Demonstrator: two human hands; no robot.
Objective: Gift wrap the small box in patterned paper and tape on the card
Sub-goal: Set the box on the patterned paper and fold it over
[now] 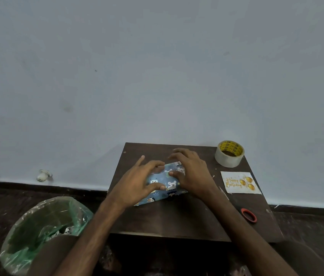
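Blue patterned paper (pixel 167 181) with cartoon animals lies folded over the small box in the middle of the dark wooden table (pixel 169 220); the box itself is hidden under it. My left hand (pixel 137 186) lies across the paper's left side, fingers and thumb spread and pressing down. My right hand (pixel 191 172) covers the paper's right side, thumb pressed on the top face, fingers reaching past the far edge. A white "Happy Birthday" card (pixel 239 182) with gold balloons lies to the right. A roll of clear tape (pixel 229 153) stands at the far right corner.
Red-handled scissors (pixel 248 215) lie near the table's right edge, partly hidden by my right forearm. A bin lined with a green plastic bag (pixel 43 230) stands on the floor at left. A pale wall rises right behind the table.
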